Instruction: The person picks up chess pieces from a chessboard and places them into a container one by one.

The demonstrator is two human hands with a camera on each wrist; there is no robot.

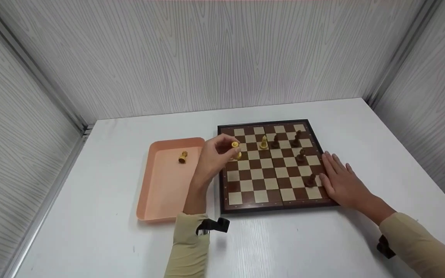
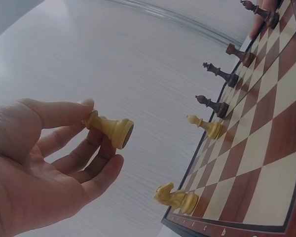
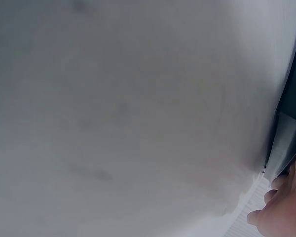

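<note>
My left hand (image 1: 213, 158) pinches a pale yellow chess piece (image 2: 111, 129) between thumb and fingers, over the left side of the chessboard (image 1: 258, 185). Its narrow top is partly covered by the fingertips, and its round base points towards the board in the left wrist view. There, a yellow knight (image 2: 176, 198) stands near the board's corner. Further along are a yellow bishop (image 1: 264, 143), a dark bishop (image 1: 275, 142) and a dark king (image 2: 220, 74). My right hand (image 1: 342, 183) rests with extended fingers along the board's right edge, beside another dark bishop (image 1: 311, 180).
Left of the board lies a shallow pink tray (image 1: 157, 181), where one yellow chess piece (image 1: 183, 157) lies on its side. A dark rook (image 2: 240, 55) also stands on the board. The white table (image 1: 102, 216) meets a grey wood-grain panel (image 1: 222, 58) at the back.
</note>
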